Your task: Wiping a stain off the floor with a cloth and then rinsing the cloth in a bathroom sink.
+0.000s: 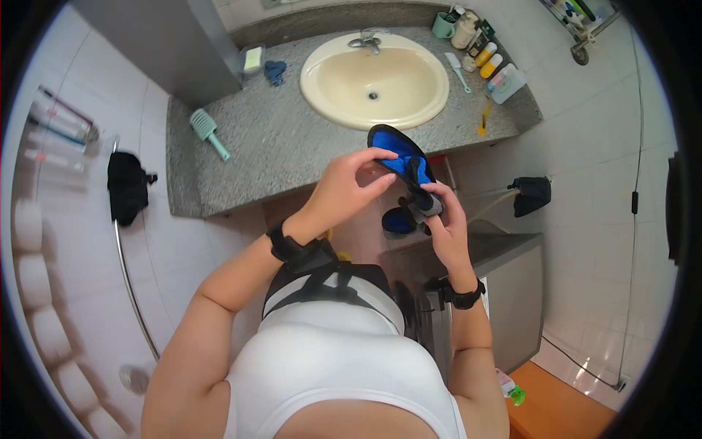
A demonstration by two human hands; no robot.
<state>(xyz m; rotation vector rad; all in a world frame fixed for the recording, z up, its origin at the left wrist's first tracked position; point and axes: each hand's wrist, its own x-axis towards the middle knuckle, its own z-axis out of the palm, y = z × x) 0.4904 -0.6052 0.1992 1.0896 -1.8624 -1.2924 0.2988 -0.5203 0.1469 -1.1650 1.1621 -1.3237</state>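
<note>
A padded fabric piece, bright blue inside with a black rim and black strap-like parts, is held up in front of the counter. It looks like a brace or support, but its exact kind is not clear. My left hand pinches at its blue inner side with thumb and forefinger. On the right, the fingers of my right hand are wrapped round its lower part, where grey and black folds bunch together. A smaller blue-and-black end hangs below. Each of my wrists wears a black band.
A cream sink is set in the grey speckled counter. On it lie a green hairbrush, a soap box, a toothbrush-like white brush and several bottles. A washing-machine-like grey box stands at right.
</note>
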